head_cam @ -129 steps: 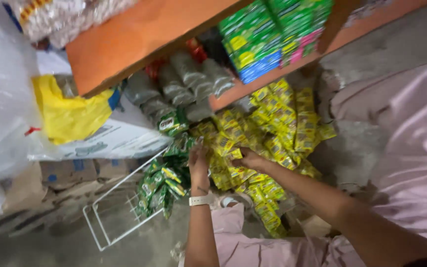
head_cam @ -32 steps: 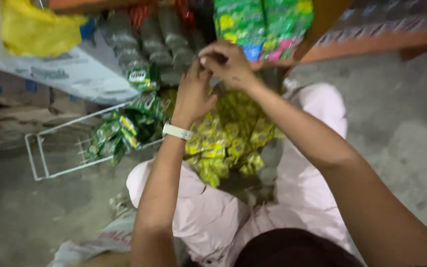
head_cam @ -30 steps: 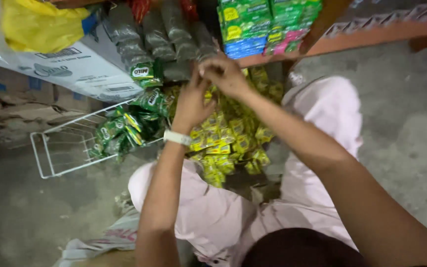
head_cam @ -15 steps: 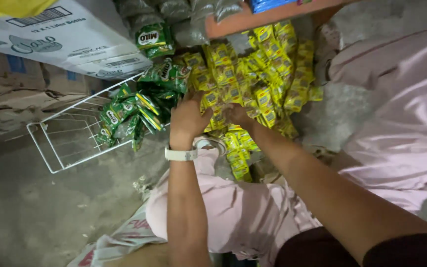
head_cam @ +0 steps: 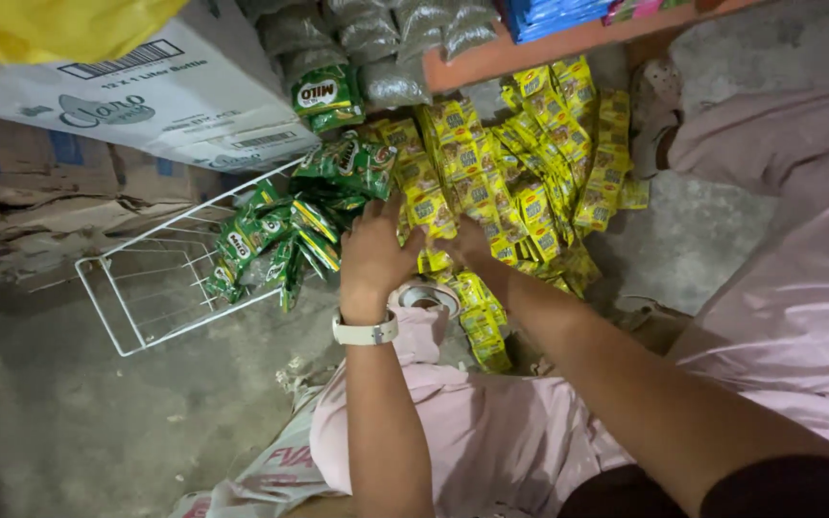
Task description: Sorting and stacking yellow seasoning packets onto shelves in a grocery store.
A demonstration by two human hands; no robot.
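Yellow sachets [head_cam: 520, 182] crowded by green sachets [head_cam: 280, 235], wire rack [head_cam: 146, 297].

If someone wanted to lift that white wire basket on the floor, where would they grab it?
Probably by the bare near end of the white wire basket, coming from the floor side at lower left. That end holds nothing, its rim wires are exposed, and the green sachet strips crowd only the far end, close to the left hand.
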